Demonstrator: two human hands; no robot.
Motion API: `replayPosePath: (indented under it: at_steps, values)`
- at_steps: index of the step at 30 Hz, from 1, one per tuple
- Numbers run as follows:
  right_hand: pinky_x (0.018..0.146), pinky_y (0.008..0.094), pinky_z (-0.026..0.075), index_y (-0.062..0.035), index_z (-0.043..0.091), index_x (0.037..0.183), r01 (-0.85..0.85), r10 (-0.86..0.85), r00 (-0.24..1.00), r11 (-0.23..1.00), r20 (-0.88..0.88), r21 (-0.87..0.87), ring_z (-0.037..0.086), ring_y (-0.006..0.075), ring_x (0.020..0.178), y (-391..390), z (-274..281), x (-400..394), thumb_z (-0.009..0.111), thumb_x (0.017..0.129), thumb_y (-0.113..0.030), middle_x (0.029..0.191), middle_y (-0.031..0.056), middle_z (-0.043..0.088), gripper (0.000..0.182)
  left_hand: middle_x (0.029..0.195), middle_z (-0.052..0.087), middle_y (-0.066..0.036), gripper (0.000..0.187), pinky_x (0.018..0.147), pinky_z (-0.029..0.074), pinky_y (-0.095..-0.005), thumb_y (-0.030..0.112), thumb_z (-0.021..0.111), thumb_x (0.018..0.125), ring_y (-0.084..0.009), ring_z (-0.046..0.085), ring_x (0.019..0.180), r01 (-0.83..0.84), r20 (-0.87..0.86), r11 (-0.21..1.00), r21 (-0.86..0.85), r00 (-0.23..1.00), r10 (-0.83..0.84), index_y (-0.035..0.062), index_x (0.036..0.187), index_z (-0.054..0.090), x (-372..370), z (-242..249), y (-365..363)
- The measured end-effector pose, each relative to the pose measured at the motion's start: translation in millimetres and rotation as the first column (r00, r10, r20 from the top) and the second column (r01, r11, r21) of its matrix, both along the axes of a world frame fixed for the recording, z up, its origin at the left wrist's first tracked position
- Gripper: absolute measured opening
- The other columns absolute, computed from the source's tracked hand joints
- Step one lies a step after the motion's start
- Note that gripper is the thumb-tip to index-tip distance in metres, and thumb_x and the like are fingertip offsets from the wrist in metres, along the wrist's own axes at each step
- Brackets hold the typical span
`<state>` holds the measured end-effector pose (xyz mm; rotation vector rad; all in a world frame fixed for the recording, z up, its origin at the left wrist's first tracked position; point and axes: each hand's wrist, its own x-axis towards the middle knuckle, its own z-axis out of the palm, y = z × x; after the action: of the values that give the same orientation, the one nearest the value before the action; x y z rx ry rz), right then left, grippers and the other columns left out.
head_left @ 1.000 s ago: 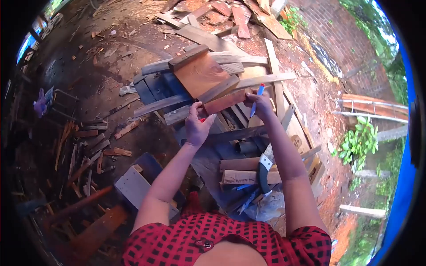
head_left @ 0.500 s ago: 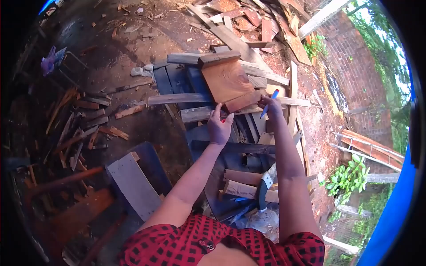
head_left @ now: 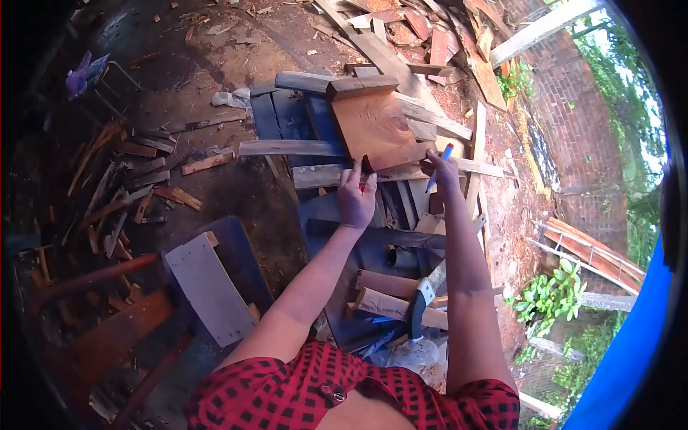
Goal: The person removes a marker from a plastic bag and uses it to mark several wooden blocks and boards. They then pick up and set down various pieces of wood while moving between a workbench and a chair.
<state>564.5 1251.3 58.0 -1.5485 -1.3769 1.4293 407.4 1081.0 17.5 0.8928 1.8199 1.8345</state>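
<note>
A smooth brown board (head_left: 371,125) lies across pale wooden slats, with a thick wooden block (head_left: 362,86) along its far edge. A second wooden block (head_left: 403,158) runs along its near edge, its dark left end showing. My left hand (head_left: 357,199) is closed at that left end, fingertips against the wood; a small red thing shows by its palm, too little visible to name. At the block's right end, my right hand (head_left: 442,170) touches the wood with its fingertips. It also holds a blue marker (head_left: 432,180) with a red end, upright between the fingers.
Below the hands lie a handsaw (head_left: 419,308) with a dark handle, pale timber pieces (head_left: 390,304) and a plastic bag (head_left: 414,352). A chair frame (head_left: 107,287) and a grey plank (head_left: 209,288) are at left. Scrap wood (head_left: 129,193) litters the ground.
The near block has turned slightly, so its dark left end now shows. My left fingers have shifted up against that end. The whole view has moved a little.
</note>
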Motion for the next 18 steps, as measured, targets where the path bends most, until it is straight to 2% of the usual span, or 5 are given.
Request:
replayPosePath:
  at_steps: [3,6,8,14,18]
  values:
    - [0.066,0.0302,0.052,0.0001,0.059,0.093,-0.016,0.016,1.0,1.0,0.006,-0.003,0.065,0.0203,0.076,3,-2,3,0.066,0.082,-0.02,0.084,0.0097,0.063,0.024,0.09,0.054,-0.016,0.051,0.074,0.047,-0.0371,0.021,0.066,0.081,-0.0313,0.057,0.082,-0.034,-0.142,0.999,0.009,0.989,0.035,-0.0017,0.123,0.05,-1,-1,1]
    - [0.066,0.0303,0.052,-0.0005,0.059,0.093,-0.035,0.036,0.999,0.999,0.032,-0.026,0.065,0.0199,0.076,7,-1,7,0.067,0.082,-0.022,0.084,0.0091,0.063,0.025,0.086,0.055,-0.011,0.054,0.073,0.047,-0.0321,0.024,0.069,0.08,-0.0217,0.057,0.08,-0.008,-0.175,0.999,-0.047,0.985,0.0,-0.0028,0.123,0.05,-10,7,1]
    - [0.065,0.0299,0.051,-0.0014,0.059,0.093,-0.06,0.063,0.996,0.997,0.065,-0.046,0.065,0.0198,0.075,8,2,7,0.067,0.082,-0.023,0.083,0.0081,0.063,0.025,0.088,0.055,-0.012,0.06,0.074,0.047,-0.0327,0.03,0.072,0.078,-0.0233,0.057,0.079,0.154,-0.113,0.982,-0.108,0.98,-0.166,-0.003,0.124,0.049,-22,12,1]
    - [0.06,0.0275,0.049,-0.0031,0.059,0.091,-0.068,0.072,0.994,0.996,0.077,-0.054,0.065,0.0178,0.072,7,5,7,0.069,0.082,-0.025,0.08,0.0059,0.063,0.026,0.099,0.061,-0.016,0.045,0.077,0.049,-0.0326,0.019,0.077,0.07,-0.025,0.062,0.09,0.276,-0.21,0.958,-0.082,0.934,-0.288,0.0013,0.107,0.057,-44,3,12]
    - [0.058,0.0273,0.048,-0.003,0.059,0.092,-0.058,0.062,0.994,0.997,0.085,-0.044,0.065,0.0182,0.071,5,4,4,0.069,0.081,-0.026,0.079,0.0062,0.063,0.027,0.089,0.064,-0.011,0.041,0.071,0.05,-0.0301,0.019,0.076,0.072,-0.0225,0.064,0.078,0.281,-0.271,0.96,0.007,0.924,-0.269,0.0006,0.105,0.059,-48,-2,13]
